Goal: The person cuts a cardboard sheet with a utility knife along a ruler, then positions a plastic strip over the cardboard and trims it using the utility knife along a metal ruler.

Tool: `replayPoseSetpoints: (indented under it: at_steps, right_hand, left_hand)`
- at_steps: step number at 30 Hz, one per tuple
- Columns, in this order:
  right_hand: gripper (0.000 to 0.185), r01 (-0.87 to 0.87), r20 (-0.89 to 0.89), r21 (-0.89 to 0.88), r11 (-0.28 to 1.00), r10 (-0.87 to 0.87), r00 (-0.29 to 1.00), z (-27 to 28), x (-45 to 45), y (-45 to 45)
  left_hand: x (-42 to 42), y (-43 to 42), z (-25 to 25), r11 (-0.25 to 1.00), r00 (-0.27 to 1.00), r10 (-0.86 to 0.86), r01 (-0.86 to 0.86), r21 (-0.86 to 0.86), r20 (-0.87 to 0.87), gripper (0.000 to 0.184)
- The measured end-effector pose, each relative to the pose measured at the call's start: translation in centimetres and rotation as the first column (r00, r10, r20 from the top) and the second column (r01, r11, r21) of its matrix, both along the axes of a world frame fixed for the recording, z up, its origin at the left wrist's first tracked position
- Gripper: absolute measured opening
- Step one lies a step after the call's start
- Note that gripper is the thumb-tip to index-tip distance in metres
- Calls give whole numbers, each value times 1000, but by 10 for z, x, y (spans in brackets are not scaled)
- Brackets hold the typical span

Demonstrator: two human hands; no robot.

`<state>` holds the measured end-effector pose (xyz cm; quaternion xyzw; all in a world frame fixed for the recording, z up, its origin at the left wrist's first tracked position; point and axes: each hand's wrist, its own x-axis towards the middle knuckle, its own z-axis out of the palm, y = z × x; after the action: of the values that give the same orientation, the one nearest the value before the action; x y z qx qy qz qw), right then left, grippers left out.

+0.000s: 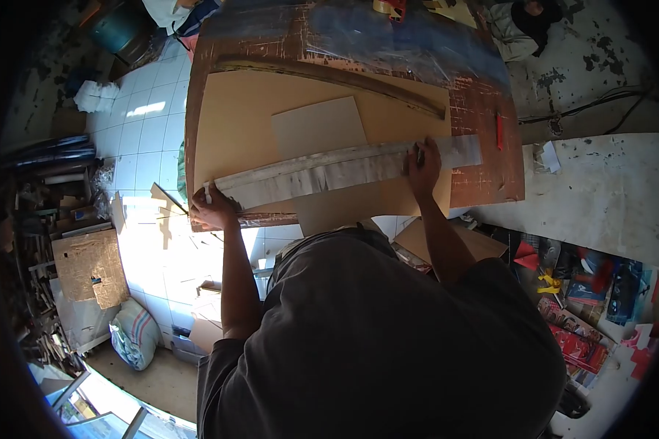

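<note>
A long grey metal strip [315,174] lies slantwise over a brown cardboard sheet [234,124] on the worn table [483,179]. My left hand [214,208] is closed round the strip's left end. Toward the right end, my right hand [423,167] has its fingers bent over the strip, gripping it. Under the strip is a smaller greyish board piece [318,126], which shows above and below it. A dark wooden bar [329,82] rests across the far part of the sheet.
A red cutter [499,130] lies at the table's right side, and a tape roll [389,7] at its far edge. Parts of other people show at the top left and top right. Left are a sack [133,334] and stacked scraps; a pale board [593,190] is right.
</note>
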<state>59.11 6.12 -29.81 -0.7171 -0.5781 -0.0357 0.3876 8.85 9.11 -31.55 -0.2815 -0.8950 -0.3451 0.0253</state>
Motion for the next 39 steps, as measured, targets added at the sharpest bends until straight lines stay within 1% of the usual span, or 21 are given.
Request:
replayPoseSetpoints:
  at_steps: [4,9,12,14,16,18,19,20,22,25,28,30,32,34,36,38,39]
  right_hand:
    - [28,23,35,-14,1000,-23,999,-3,1,2]
    - [30,3,7,17,1000,-4,1000,-6,3,0]
    - [29,18,27,30,999,-19,999,-6,3,1]
    - [23,20,8,35,999,-20,1000,-5,2,1]
    - [21,24,6,40,999,-25,1000,-4,1,2]
    - [18,25,6,39,999,-25,1000,-3,1,1]
    - [18,23,1,28,999,-23,1000,-3,1,1]
    - [19,19,-4,17,1000,-19,1000,-3,2,0]
    - [19,20,0,8,1000,-20,1000,-2,2,0]
    - [19,16,3,17,1000,-16,1000,1,1,2]
    - [18,10,-15,23,1000,-10,1000,6,0,4]
    - [18,7,-36,11,1000,-6,999,10,4,5]
    - [15,-4,-2,-66,998,4,1000,12,12,8]
    - [15,-29,8,-102,994,30,1000,16,22,16]
    - [15,-55,15,-143,988,58,998,21,31,19]
    - [15,-71,38,-292,954,86,996,34,35,30]
    - [15,-77,32,-296,952,90,995,33,39,35]
  left_hand:
    - [-1,0,-2,999,998,-26,25,26,52,33]
    - [-5,0,-9,999,999,-38,37,34,25,32]
    - [-3,0,-5,997,998,-56,55,49,19,31]
    - [-4,0,-8,996,998,-58,58,64,1,29]
    - [-12,0,-16,992,995,-98,100,79,-21,30]
    - [-25,0,-35,960,981,-191,193,203,-32,30]
    - [-14,0,-20,985,992,-126,126,117,-8,30]
    - [-8,1,-10,985,992,-126,126,115,-6,30]
    - [-1,1,4,997,998,-69,69,16,-10,29]
    - [-4,-1,-4,992,993,-104,108,62,-61,30]
    - [-11,0,-13,987,987,-135,142,80,-90,31]
    - [-13,1,-16,988,987,-128,135,70,-100,31]
    - [-19,1,-21,990,987,-118,125,59,-113,31]
    - [-23,2,-22,980,974,-180,189,58,-136,32]
    - [-23,0,-20,983,973,-172,180,37,-155,32]
    - [-19,3,-16,986,972,-158,165,25,-176,33]
    - [-18,4,-14,989,978,-145,149,22,-147,33]
